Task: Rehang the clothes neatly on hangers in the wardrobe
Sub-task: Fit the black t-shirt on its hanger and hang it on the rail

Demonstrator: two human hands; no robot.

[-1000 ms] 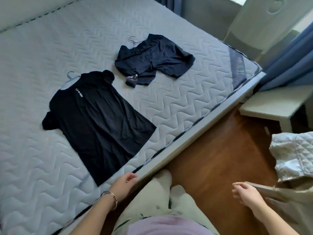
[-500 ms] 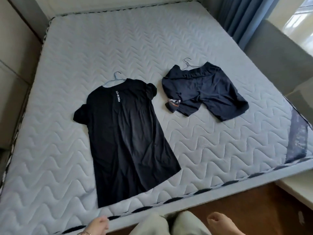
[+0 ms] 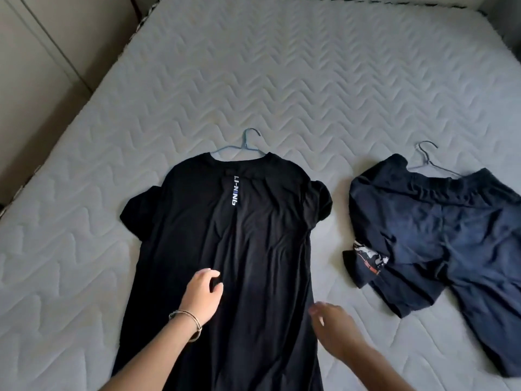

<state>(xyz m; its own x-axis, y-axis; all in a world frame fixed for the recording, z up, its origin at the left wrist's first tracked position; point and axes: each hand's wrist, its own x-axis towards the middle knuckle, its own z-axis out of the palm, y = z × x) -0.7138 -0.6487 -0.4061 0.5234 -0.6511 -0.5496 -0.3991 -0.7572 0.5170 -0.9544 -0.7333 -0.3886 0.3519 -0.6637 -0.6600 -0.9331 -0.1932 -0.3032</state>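
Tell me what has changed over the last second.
Both hands came off the mattress edge and reached forward: left hand now on the black T-shirt, fingers curled; right hand at its right edge. T-shirt, shorts, blue hanger and grey hanger stayed put.

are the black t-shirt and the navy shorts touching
Apart. The head view shows a strip of bare mattress between the sleeve of the black t-shirt and the navy shorts.
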